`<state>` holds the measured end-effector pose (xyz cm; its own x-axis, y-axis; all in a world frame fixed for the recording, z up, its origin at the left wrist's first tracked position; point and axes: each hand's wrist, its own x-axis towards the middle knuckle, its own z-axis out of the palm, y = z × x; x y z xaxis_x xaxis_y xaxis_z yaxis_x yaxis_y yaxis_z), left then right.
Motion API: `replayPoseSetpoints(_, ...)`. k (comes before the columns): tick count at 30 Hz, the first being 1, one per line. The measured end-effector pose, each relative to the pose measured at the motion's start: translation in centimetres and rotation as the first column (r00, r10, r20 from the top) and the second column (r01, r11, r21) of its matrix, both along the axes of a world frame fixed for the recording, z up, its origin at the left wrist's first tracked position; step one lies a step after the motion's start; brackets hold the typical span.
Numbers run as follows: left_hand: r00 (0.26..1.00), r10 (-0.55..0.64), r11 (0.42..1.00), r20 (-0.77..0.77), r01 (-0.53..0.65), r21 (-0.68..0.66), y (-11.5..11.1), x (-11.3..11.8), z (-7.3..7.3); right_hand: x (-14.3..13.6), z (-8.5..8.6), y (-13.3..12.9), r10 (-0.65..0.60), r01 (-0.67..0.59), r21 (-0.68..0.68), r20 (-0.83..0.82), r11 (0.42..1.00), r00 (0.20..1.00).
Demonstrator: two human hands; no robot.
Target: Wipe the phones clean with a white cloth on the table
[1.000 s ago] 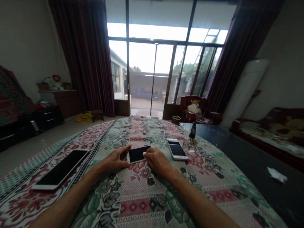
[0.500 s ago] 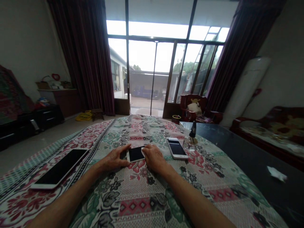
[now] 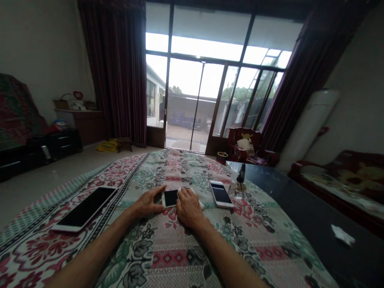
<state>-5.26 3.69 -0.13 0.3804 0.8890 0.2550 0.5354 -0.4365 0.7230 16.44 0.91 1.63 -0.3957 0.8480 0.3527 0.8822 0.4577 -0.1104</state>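
Note:
A small white smartphone [image 3: 171, 198] with a dark screen lies on the patterned tablecloth between my hands. My left hand [image 3: 149, 202] grips its left end, thumb at the near edge and fingers at the far edge. Pressed over the phone's right part is my right hand [image 3: 189, 205], fingers bent together on a white tissue or cloth [image 3: 201, 205] that peeks out beside them. Right of that hand rests a second white smartphone [image 3: 221, 195], screen up. Next to it stands a clear bottle with a black top [image 3: 239, 186]. A white tablet [image 3: 87, 209] lies left of my left forearm.
The floral tablecloth [image 3: 171, 240] covers the table. To the right, a dark tabletop [image 3: 288, 208] holds a crumpled white tissue [image 3: 343, 235]. Wooden chairs [image 3: 244, 146], dark curtains [image 3: 117, 80] and a glass door [image 3: 186, 108] stand beyond.
My right hand has slid a little left over the small phone's screen, and more white material shows at its right. The left hand keeps its grip. The whole view has tilted slightly upward.

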Motion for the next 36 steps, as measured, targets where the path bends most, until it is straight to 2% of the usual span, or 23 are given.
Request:
replayPoseSetpoints(7,0.991,0.111,0.991,-0.069,-0.105,0.086,-0.6,0.8,0.2,-0.3,-0.1,0.1,-0.043,0.041,-0.031,-0.051,0.999,0.998)
replayPoseSetpoints(16,0.964,0.225,0.937,-0.14,-0.175,0.301,-0.6,1.5,-1.4,-0.5,0.1,1.0,-0.063,0.057,-0.132,-0.039,0.99,0.997)
replayPoseSetpoints(27,0.942,0.262,0.942,-0.209,-0.202,0.269,-1.2,2.0,-0.5,-0.5,0.0,0.5,-0.06,0.047,-0.136,-0.097,0.99,0.993)
replayPoseSetpoints(36,0.959,0.252,0.939,-0.131,-0.21,0.274,-1.1,1.8,-0.9,0.6,0.0,1.1,0.021,-0.042,-0.143,-0.146,0.989,0.989)
